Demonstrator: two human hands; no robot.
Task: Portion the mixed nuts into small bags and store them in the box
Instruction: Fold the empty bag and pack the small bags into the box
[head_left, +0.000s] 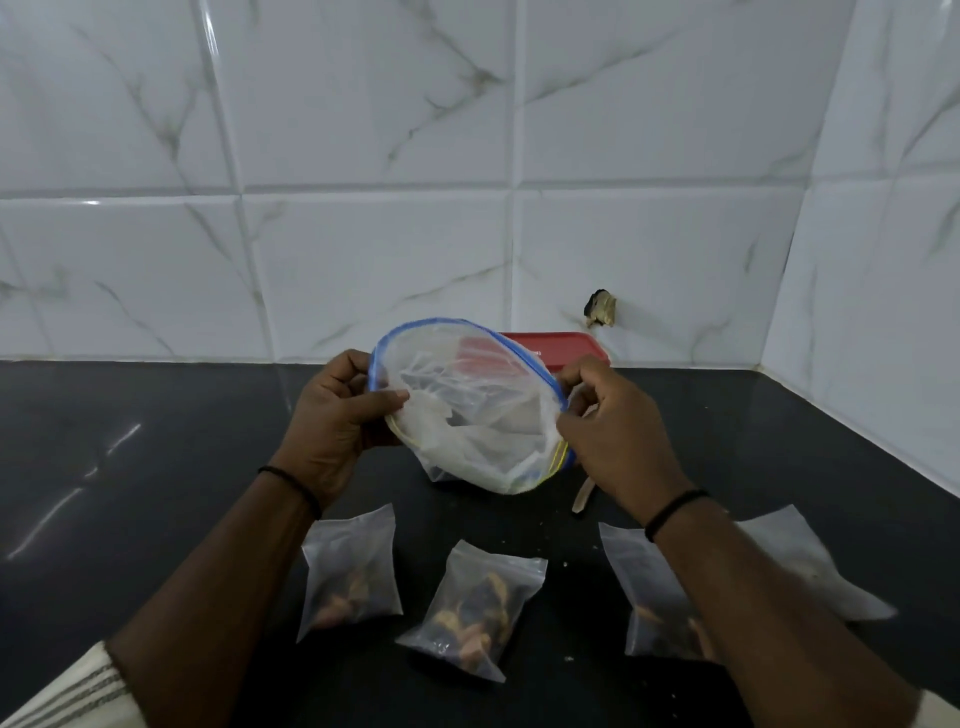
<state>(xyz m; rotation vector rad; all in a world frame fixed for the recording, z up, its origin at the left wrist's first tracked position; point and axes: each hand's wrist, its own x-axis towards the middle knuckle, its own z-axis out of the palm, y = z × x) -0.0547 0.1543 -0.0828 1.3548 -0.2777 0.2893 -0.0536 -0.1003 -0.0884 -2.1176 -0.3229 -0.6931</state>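
Both hands held a large zip bag open above the black counter (156, 441).

The left hand (332, 421) and right hand (613, 431) pinched opposite edges of the zip bag (467, 410); keeping its mouth wide would help. The red box (566, 348) sat behind it, and three filled small bags (472, 603) lay nearer. No writing was legible.

Both hands, left hand (332, 415) and right hand (613, 431), hold a zip bag (467, 410) open above three filled small bags (472, 597).
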